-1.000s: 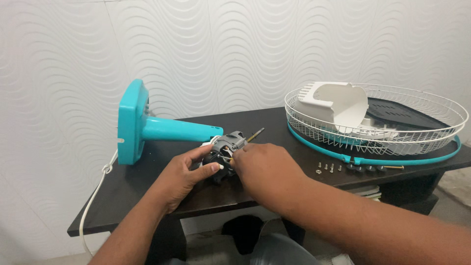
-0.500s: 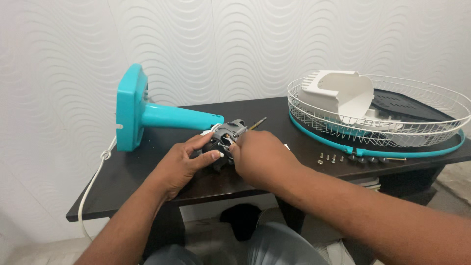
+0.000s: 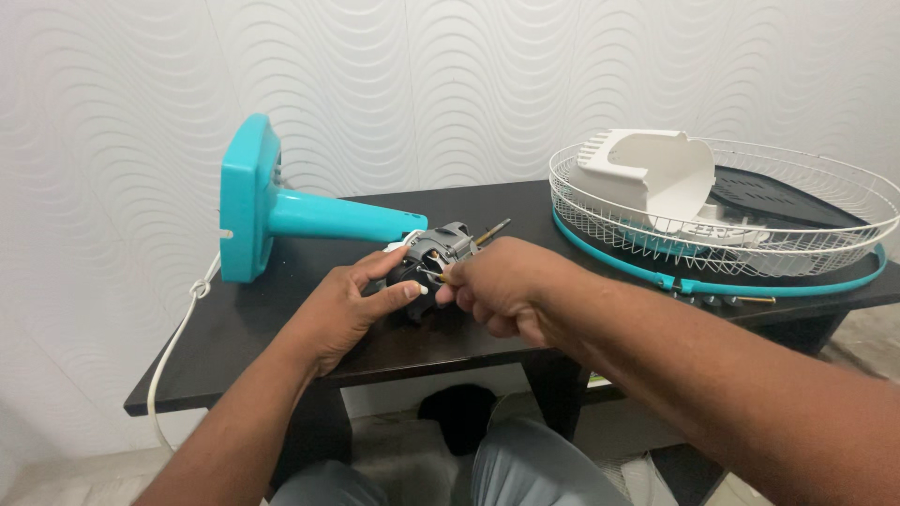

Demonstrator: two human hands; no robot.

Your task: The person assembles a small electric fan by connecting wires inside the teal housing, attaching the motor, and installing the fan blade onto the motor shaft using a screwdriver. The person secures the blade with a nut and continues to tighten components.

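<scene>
Head view: a grey fan motor (image 3: 439, 255) lies on the dark table (image 3: 281, 328), gripped by both hands.
Left hand (image 3: 347, 314) clasps the motor's near side; right hand (image 3: 497, 286) is clenched around a thin tool tip at its housing. Behind lies the teal fan stand (image 3: 281, 211); well apart to the right sit the white wire guard (image 3: 825, 220) and white cover (image 3: 656, 173).

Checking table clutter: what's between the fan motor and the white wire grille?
In the head view, mostly bare dark table lies between the fan motor and the white wire grille. The motor's shaft points into that stretch, and the right hand covers its near part.
</scene>
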